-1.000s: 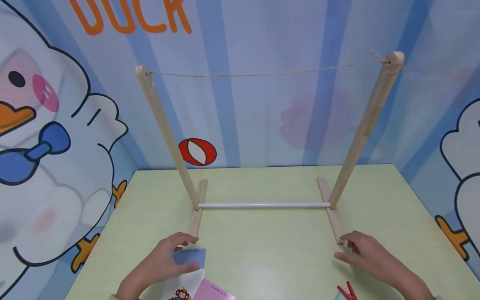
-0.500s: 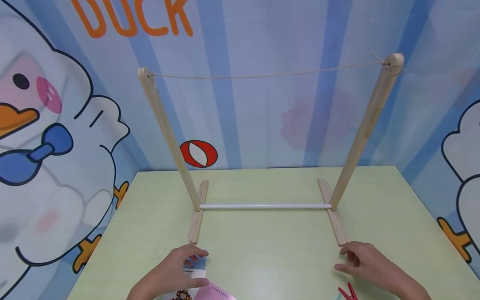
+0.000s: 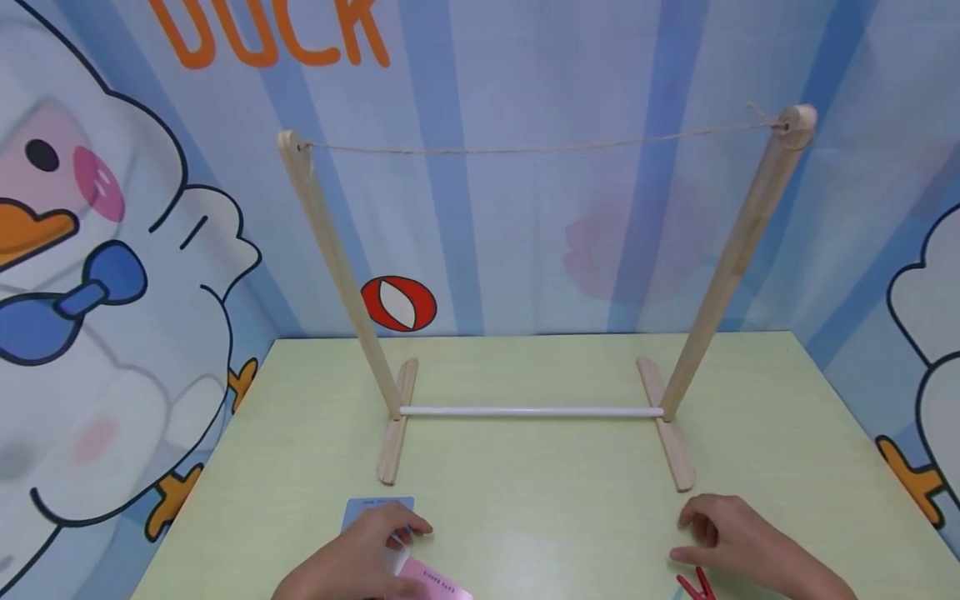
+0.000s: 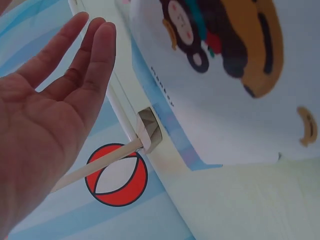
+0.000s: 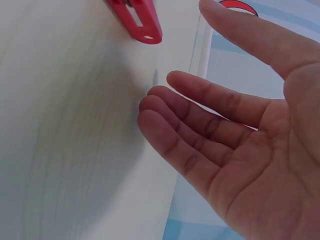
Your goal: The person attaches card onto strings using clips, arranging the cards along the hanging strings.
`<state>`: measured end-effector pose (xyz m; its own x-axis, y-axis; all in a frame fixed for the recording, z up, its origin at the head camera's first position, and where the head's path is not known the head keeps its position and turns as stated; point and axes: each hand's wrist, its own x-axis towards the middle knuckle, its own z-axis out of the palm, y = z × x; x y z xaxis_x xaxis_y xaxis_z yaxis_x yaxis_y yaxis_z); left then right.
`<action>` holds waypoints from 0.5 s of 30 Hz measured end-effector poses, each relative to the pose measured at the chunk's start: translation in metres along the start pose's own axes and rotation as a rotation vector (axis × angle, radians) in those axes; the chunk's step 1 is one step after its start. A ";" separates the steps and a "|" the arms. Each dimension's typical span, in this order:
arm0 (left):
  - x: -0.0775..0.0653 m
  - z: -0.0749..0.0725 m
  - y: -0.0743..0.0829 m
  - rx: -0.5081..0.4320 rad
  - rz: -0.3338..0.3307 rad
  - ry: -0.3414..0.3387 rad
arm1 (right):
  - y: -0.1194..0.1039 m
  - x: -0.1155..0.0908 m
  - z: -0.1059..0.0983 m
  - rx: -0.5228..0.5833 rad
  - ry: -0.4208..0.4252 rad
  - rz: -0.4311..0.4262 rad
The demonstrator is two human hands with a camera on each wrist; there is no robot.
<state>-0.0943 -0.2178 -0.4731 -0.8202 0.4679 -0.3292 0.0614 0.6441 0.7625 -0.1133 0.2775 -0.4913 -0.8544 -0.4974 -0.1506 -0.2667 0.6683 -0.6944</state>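
And here we are at the near side of the worktop (image 3: 540,483). The left hand (image 3: 360,554) hangs over the overlapping cards, fingers spread and released, nothing in their grasp; whether the thumb brushes the pink card (image 3: 437,582) I can't tell. The blue card (image 3: 358,507) pokes out beyond the fingertips, and the monkey card (image 4: 220,120) seems to lie over its edge. Over to the right hand (image 3: 731,542): fingers loosely bent, holding nothing, with the red clothespin (image 3: 700,586) just beside the thumb.

It looks like a moment for picking up, and thin cards punish a press from above. Better to lift one free corner with a fingertip, then pinch; the overlap could drag two along. For the clothespin, thumb and forefinger belong on the splayed arms, which look like the handles.

The worktop is pale, smooth and faintly grained, its front edge out of view. Towards the back edge stands a wooden stand (image 3: 738,258), twine (image 3: 480,152) slung between its post tops, a white rod (image 3: 528,412) joining the bases. Behind, a blue striped backdrop (image 3: 510,258) shows cartoon ducks and orange lettering, wrapping round both sides.
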 end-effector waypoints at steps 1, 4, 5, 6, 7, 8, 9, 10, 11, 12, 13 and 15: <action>0.000 0.001 0.001 -0.007 -0.029 -0.011 | 0.000 0.000 0.000 0.005 -0.005 -0.002; 0.002 0.004 0.004 -0.017 -0.103 -0.036 | 0.000 0.000 0.002 0.006 -0.021 0.002; 0.002 0.004 0.004 -0.016 -0.105 -0.041 | 0.000 0.000 0.002 0.004 -0.025 -0.001; 0.002 0.005 0.005 -0.014 -0.111 -0.046 | 0.000 0.000 0.003 0.004 -0.030 0.006; 0.002 0.006 0.005 -0.009 -0.111 -0.048 | 0.000 0.000 0.003 0.002 -0.036 0.012; 0.002 0.007 0.005 0.003 -0.107 -0.051 | 0.000 0.000 0.004 0.002 -0.041 0.016; 0.002 0.007 0.004 0.018 -0.093 -0.052 | 0.000 -0.001 0.004 0.002 -0.043 0.012; 0.002 0.008 0.004 0.033 -0.085 -0.051 | 0.000 -0.001 0.005 0.004 -0.045 0.009; 0.002 0.009 0.003 0.048 -0.077 -0.051 | 0.000 -0.001 0.006 0.008 -0.045 0.010; 0.002 0.010 0.002 0.067 -0.072 -0.050 | -0.001 -0.002 0.006 0.013 -0.046 0.015; 0.002 0.010 0.002 0.082 -0.065 -0.050 | -0.001 -0.002 0.007 0.013 -0.043 0.010; 0.003 0.011 0.001 0.102 -0.056 -0.051 | -0.002 -0.003 0.008 0.020 -0.041 0.019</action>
<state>-0.0907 -0.2095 -0.4795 -0.7942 0.4580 -0.3993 0.0762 0.7271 0.6823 -0.1069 0.2731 -0.4952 -0.8398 -0.5076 -0.1926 -0.2414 0.6669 -0.7050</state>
